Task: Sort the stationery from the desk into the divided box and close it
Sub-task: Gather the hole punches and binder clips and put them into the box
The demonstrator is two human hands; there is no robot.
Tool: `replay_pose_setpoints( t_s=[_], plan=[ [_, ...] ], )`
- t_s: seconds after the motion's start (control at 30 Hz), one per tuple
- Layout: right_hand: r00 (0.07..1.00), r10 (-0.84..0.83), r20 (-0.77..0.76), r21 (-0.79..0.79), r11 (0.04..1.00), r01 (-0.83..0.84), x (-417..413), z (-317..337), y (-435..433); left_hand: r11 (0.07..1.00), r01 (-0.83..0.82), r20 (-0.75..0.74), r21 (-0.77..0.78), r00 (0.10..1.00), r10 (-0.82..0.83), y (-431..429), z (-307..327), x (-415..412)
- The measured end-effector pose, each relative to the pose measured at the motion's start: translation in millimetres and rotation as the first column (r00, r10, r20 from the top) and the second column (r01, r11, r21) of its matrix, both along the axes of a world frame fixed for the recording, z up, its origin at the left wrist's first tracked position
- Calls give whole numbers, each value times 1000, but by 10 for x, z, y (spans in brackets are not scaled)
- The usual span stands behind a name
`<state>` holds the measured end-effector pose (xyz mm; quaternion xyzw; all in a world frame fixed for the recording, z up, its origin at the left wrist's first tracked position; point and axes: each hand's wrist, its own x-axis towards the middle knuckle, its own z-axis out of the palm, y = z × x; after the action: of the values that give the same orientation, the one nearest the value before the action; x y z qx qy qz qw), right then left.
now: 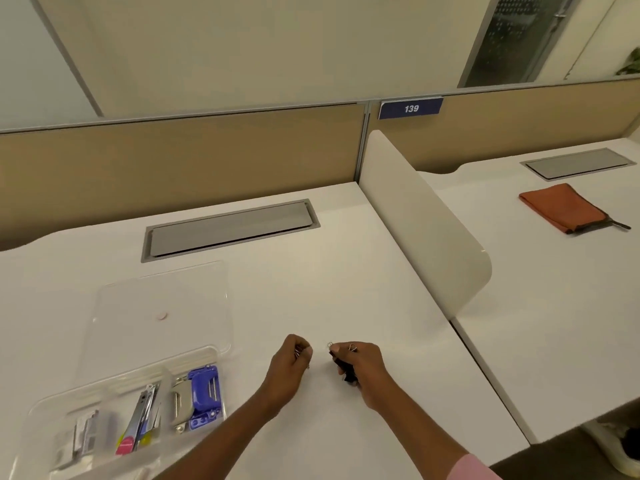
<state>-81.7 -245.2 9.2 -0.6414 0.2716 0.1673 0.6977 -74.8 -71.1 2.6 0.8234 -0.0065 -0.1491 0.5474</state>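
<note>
Closest to the camera, the pink sleeve [474,467] leads to the right hand [360,367], whose curled fingers pinch black binder clips [346,368]; their wire loops stick out above the knuckles. Just left of this grip, the left hand [289,365] is closed around what looks like small wire clips [298,351]. The divided box [41,403] stands open well to the left of both grips, with its lid [156,306] lying back behind it. To do this step well, I think each hand should carry its clips over a free compartment and release low, so nothing bounces out. How many clips each palm hides I cannot tell, and the box's near corner is cut off.
</note>
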Motion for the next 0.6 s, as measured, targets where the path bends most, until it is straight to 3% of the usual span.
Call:
replay_pose_setpoints(
  t_s=[0.2,0.43,0.6],
  plan=[
    [984,174,39,54,983,-176,-20,144,612,989,-142,12,-36,990,143,644,144,-338],
    [951,308,-5,88,948,-306,-331,292,1389,930,-297,-70,-215,955,289,1246,354,-808],
    [911,412,26,-7,911,-412,-591,401,1813,934,-327,-71,-144,945,319,1615,299,-1101]
  ],
)
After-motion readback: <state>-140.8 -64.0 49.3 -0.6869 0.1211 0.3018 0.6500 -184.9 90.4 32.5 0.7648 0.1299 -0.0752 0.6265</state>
